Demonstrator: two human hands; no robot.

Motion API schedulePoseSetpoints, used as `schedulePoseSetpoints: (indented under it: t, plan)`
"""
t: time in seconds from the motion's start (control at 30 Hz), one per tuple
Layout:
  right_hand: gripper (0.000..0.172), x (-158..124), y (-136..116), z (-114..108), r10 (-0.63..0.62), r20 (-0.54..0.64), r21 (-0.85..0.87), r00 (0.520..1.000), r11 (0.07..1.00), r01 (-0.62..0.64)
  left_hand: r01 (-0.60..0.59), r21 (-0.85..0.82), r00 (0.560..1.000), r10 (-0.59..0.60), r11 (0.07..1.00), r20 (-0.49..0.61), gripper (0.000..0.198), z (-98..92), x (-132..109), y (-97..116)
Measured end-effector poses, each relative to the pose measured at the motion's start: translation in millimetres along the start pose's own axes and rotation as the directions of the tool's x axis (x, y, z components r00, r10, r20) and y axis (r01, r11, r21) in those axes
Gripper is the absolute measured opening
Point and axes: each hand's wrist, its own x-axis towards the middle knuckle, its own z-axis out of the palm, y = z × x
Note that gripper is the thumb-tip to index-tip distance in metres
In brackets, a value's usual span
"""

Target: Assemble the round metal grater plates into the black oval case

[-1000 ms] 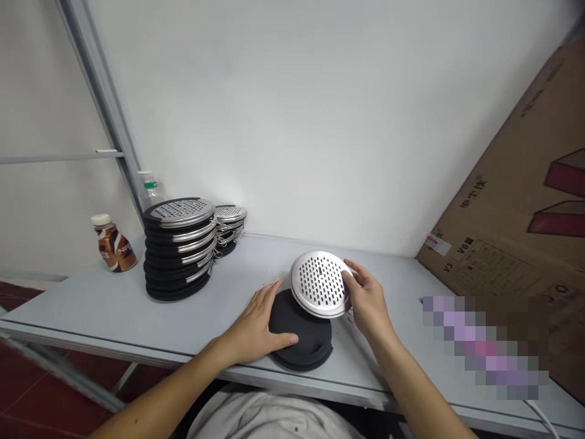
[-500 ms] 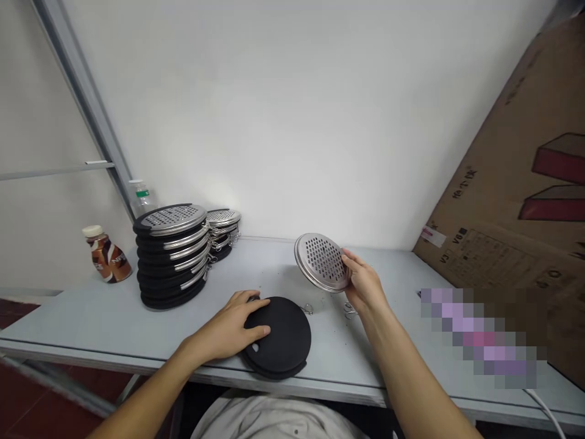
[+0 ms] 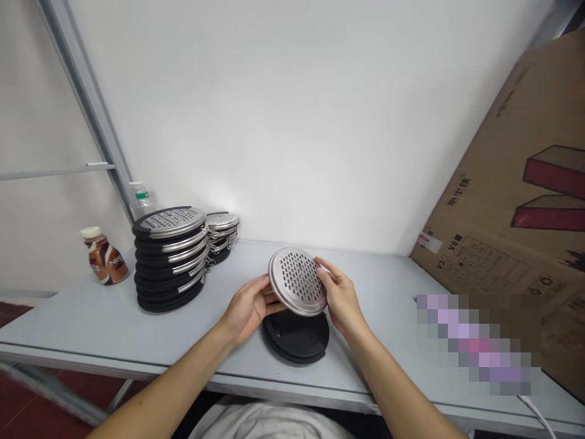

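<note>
In the head view, my right hand [image 3: 340, 296] grips the right edge of a perforated metal disc [image 3: 299, 281], thumb on its face. The disc is tilted, its holed side toward me. My left hand [image 3: 249, 308] is closed at the disc's left rim, thumb at the edge and some fingers behind it. Below, partly hidden by the disc, a round black disc-shaped piece [image 3: 297, 341] with a raised lip lies on the table.
A tall stack of black-and-metal discs [image 3: 171, 262] stands at left, a shorter stack [image 3: 223, 225] behind it. Nearby are a brown bottle [image 3: 105, 259] and a clear bottle [image 3: 141, 198]. A cardboard box [image 3: 503, 244] leans at right beside a pixelated object [image 3: 478, 344] on the table [image 3: 379, 360].
My right hand has brought the metal disc left and toward me, over the black piece. My left hand has left the black piece and moved up to the disc's rim.
</note>
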Motion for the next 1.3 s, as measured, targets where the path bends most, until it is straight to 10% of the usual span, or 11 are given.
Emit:
schedulePoseSetpoints:
  t: [0.37, 0.77, 1.3]
  plan:
    - [0.071, -35.7, 2.5, 9.7, -0.19, 0.278, -0.428, 0.942, 0.853, 0.298, -0.161, 0.1, 0.984, 0.167, 0.982, -0.056, 0.041, 4.2, -12.3, -20.6]
    - [0.102, -41.1, -5.1, 3.7, -0.098, 0.543, 0.021, 0.834, 0.994, 0.104, -0.399, 0.623, 0.915, 0.241, 0.673, 0.324, 0.059, 8.7, -14.9, -17.1]
    - [0.095, -43.2, -7.7, 2.9, -0.095, 0.566, 0.112, 0.819, 0.993, 0.037, -0.341, 0.657, 0.935, 0.167, 0.672, 0.314, 0.071, 10.7, -14.3, -13.8]
